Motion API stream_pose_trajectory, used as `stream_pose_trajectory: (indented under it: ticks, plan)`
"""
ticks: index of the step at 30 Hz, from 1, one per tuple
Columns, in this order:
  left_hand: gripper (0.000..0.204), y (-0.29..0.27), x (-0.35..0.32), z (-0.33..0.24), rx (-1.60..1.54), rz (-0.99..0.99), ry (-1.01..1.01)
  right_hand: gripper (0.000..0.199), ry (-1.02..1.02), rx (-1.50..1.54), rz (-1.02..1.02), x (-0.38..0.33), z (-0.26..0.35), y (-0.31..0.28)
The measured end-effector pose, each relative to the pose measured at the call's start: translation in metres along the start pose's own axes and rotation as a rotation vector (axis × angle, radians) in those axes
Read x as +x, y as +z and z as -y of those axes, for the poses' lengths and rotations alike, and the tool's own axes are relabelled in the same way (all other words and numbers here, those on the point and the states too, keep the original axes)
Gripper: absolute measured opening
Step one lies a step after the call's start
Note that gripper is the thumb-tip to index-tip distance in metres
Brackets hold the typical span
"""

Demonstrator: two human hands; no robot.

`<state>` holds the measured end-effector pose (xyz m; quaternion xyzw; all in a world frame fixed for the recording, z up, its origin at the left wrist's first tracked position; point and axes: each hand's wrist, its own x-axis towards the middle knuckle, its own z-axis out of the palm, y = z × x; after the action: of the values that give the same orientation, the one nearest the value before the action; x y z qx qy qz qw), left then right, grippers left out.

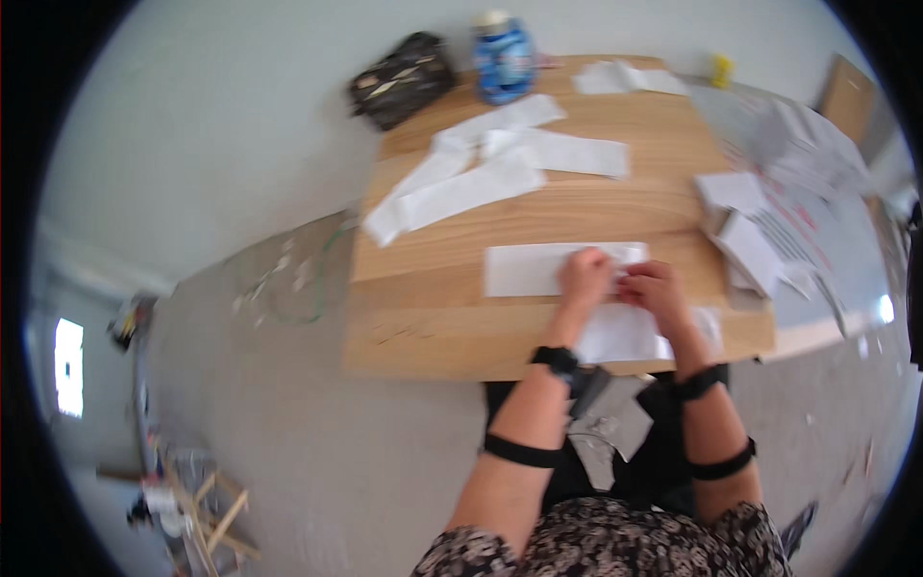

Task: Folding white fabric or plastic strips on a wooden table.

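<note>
A flat white strip (pixel 524 270), paper or cloth I cannot tell which, lies across the near part of the wooden table. My left hand (pixel 585 274) is closed on its right half, fingers curled. Close beside it, my right hand (pixel 654 287) is closed in a pinch at the strip's right end; slight blur hides the exact fingertips. Below my hands, at the table's front edge, lies another white sheet (pixel 615 334), partly covered by my right wrist. Farther back, several long white strips (pixel 471 197) lie loosely crossed over one another.
The wooden table (pixel 423 322) carries more white pieces (pixel 630 77) at its far edge. A blue bottle (pixel 505 62) and a dark bag (pixel 404 82) stand at the back left. White boxes (pixel 745 250) and a grey-white plastic sheet (pixel 817 216) sit at the right.
</note>
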<state>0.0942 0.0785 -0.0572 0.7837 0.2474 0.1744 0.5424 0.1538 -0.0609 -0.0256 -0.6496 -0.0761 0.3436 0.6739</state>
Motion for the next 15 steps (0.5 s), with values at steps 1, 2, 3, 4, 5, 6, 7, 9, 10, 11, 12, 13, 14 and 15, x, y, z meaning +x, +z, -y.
stream_pose_trajectory:
  ticks: [1, 2, 3, 4, 5, 6, 7, 9, 10, 11, 12, 13, 14, 15]
  plan:
    - [0.012, 0.002, -0.001, -0.013, -0.040, 0.027, 0.017, 0.014, -0.032, 0.007, -0.050, 0.001, 0.002, -0.003]
    - [0.011, -0.004, -0.002, -0.011, -0.062, 0.030, 0.034, 0.012, -0.046, 0.020, -0.019, -0.001, 0.008, 0.004]
    - [0.011, -0.008, -0.001, -0.009, -0.078, 0.022, 0.053, 0.012, -0.060, 0.011, -0.032, -0.001, 0.012, 0.008]
    - [0.011, -0.006, 0.000, -0.016, -0.091, 0.059, 0.068, 0.013, -0.086, 0.003, -0.042, -0.001, 0.014, 0.006]
    - [0.011, -0.002, -0.008, -0.020, -0.107, 0.062, 0.015, 0.013, -0.082, -0.011, -0.074, -0.005, 0.010, 0.002]
    - [0.011, 0.001, -0.015, -0.025, -0.118, 0.060, -0.040, 0.014, -0.077, -0.025, -0.101, -0.009, 0.007, -0.002]
    - [0.011, 0.000, -0.016, -0.029, -0.118, 0.079, -0.031, 0.014, -0.082, -0.019, -0.120, -0.011, 0.009, -0.002]
    - [0.012, 0.000, -0.018, -0.037, -0.150, 0.074, -0.074, 0.013, -0.022, -0.070, -0.116, -0.013, 0.014, -0.003]
    - [0.012, -0.001, -0.020, -0.036, -0.148, 0.084, -0.074, 0.013, -0.020, -0.065, -0.125, -0.014, 0.013, -0.002]
    - [0.013, -0.002, -0.021, -0.036, -0.168, 0.083, -0.077, 0.013, -0.015, -0.062, -0.124, -0.014, 0.013, 0.000]
    - [0.013, -0.002, -0.022, -0.035, -0.189, 0.081, -0.082, 0.013, -0.009, -0.060, -0.124, -0.014, 0.013, 0.000]
    - [0.012, -0.003, -0.022, -0.034, -0.181, 0.076, -0.076, 0.014, -0.020, -0.080, -0.122, -0.013, 0.011, 0.001]
    - [0.012, -0.004, -0.022, -0.033, -0.179, 0.082, -0.077, 0.014, -0.018, -0.077, -0.127, -0.012, 0.010, 0.001]
    - [0.011, -0.004, -0.021, -0.032, -0.194, 0.097, -0.077, 0.013, -0.054, -0.145, -0.120, -0.012, 0.008, 0.001]
